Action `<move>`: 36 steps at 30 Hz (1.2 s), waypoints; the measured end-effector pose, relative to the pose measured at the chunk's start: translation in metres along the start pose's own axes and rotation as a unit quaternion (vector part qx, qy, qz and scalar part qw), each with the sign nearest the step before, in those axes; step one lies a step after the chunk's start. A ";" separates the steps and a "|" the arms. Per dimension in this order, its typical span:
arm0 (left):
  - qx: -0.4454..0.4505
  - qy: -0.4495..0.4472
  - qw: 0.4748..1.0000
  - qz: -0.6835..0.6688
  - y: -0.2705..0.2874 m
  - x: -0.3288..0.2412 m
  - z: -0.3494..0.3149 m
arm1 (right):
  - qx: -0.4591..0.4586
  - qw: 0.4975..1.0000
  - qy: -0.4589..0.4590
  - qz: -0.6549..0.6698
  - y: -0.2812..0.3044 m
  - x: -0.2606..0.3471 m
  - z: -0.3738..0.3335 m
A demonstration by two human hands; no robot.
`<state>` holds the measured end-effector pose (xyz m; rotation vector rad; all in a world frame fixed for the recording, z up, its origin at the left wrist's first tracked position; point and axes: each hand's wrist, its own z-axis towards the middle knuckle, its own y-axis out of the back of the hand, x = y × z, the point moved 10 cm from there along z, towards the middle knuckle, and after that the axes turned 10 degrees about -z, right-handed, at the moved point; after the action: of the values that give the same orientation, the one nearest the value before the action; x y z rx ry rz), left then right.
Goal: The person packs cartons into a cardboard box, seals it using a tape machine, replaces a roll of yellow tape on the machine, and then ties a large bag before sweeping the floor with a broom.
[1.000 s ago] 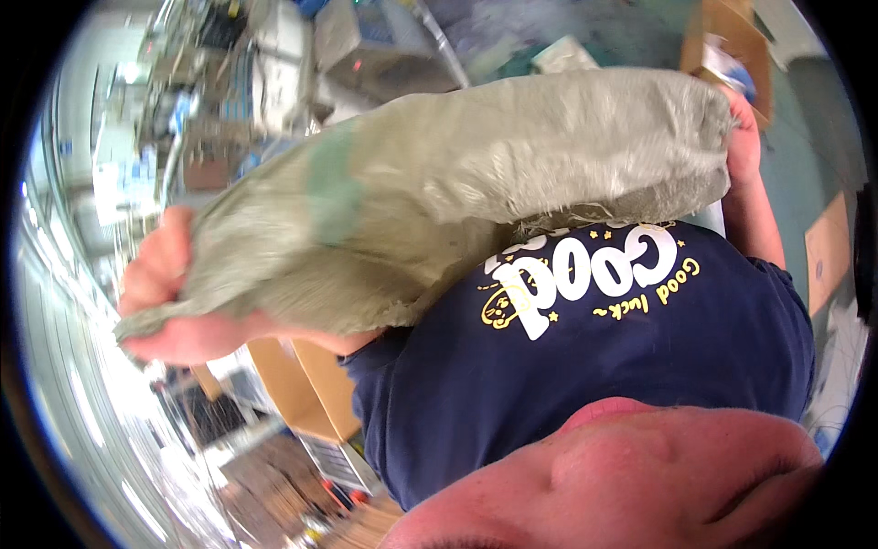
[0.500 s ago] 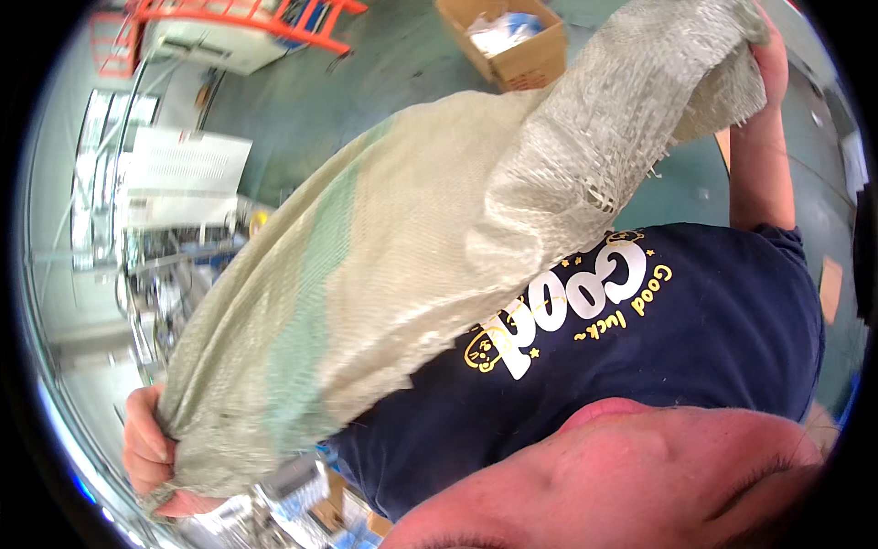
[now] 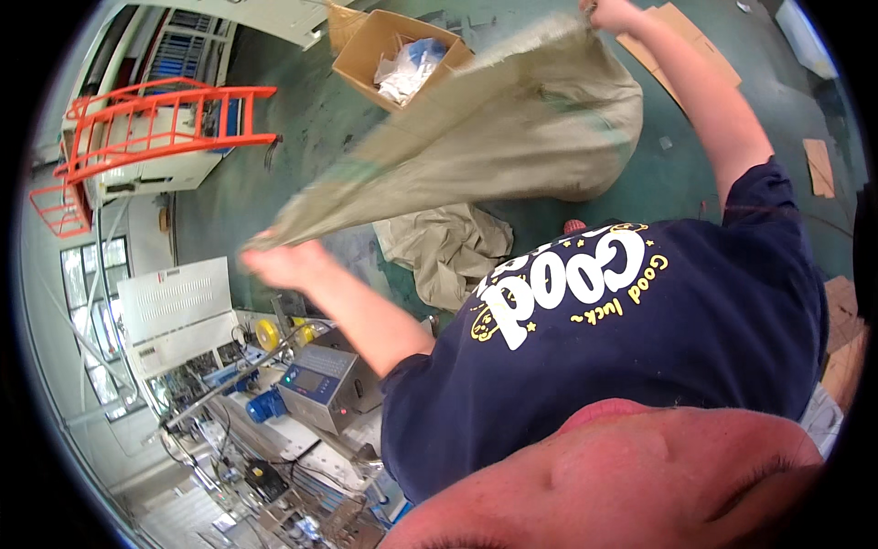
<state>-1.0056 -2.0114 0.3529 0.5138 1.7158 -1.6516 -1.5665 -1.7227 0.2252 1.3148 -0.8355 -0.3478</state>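
Hands first, please: what are they doing?

— I see the left hand (image 3: 288,265) at about nine o'clock in my view, closed on one bunched end of a grey-green woven sack (image 3: 512,137). The right hand (image 3: 611,13) is up at the rim near one o'clock, arm stretched out, gripping the sack's other end. Its fingers are cut off by the edge, so I read the hold from the cloth pulled up to it.

— Where does the sack sit?

— It is in the air between the two hands. It runs from nine o'clock up towards one o'clock, thin and taut at the left hand and wide and baggy under the right. It hangs above the green floor (image 3: 302,119), and I cannot tell whether the baggy end touches it.

— And around it?

— A second, crumpled sack (image 3: 448,252) lies on the floor at the centre, just under the raised one. At twelve o'clock stands an open cardboard box (image 3: 398,46) with pale plastic inside. Flattened cardboard (image 3: 681,41) lies at one o'clock. An orange step frame (image 3: 165,119) stands at ten o'clock beside a white machine. At seven o'clock I see a grey control unit (image 3: 325,384) among cables. A dark blue T-shirt (image 3: 658,357) fills four o'clock.
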 end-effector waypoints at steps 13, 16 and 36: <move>0.159 0.236 0.958 0.035 -0.038 0.176 0.014 | 0.229 0.970 0.042 0.063 -0.194 0.071 -0.047; 0.251 0.313 0.915 0.025 -0.047 0.178 0.014 | 0.116 0.993 -0.010 0.030 -0.234 0.070 -0.009; 0.449 0.370 0.530 0.617 0.064 0.276 0.049 | -0.059 0.957 -0.084 -0.272 -0.025 -0.112 -0.023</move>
<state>-1.1394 -2.1014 0.1150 2.4686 0.1922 -0.9500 -1.6196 -1.6391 0.1628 1.4014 -0.5674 -0.9405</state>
